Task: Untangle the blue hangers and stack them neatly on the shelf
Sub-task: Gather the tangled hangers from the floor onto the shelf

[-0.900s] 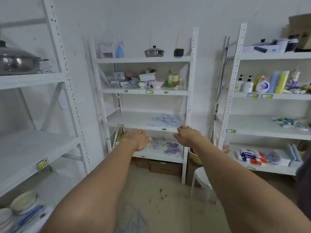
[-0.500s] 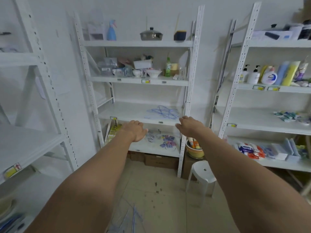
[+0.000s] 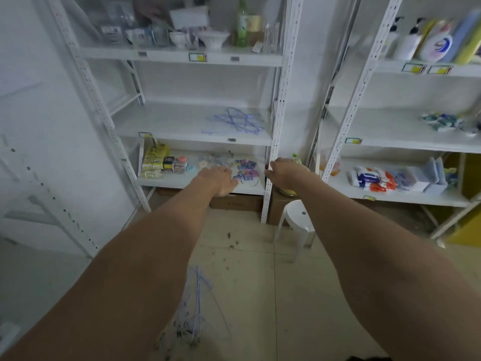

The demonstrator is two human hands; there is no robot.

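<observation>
A loose pile of thin blue hangers (image 3: 234, 123) lies on the middle shelf (image 3: 182, 126) of the white rack straight ahead. More blue hangers (image 3: 195, 303) lie tangled on the floor below my arms. Both my arms stretch forward at about the height of the rack's bottom shelf. My left hand (image 3: 217, 178) is held palm down with relaxed fingers and holds nothing. My right hand (image 3: 282, 169) is also empty, its fingers loosely bent, just in front of the rack's right post.
A white stool (image 3: 296, 217) stands on the floor by the rack's right post (image 3: 273, 152). Small packets and boxes fill the bottom shelf (image 3: 197, 178). A second rack (image 3: 364, 74) with bottles stands to the right, another rack (image 3: 65, 204) to the left.
The view has tilted down and come nearer to the rack. The floor hangers now show more fully. Both hands stay empty and outstretched, now lower against the rack.
</observation>
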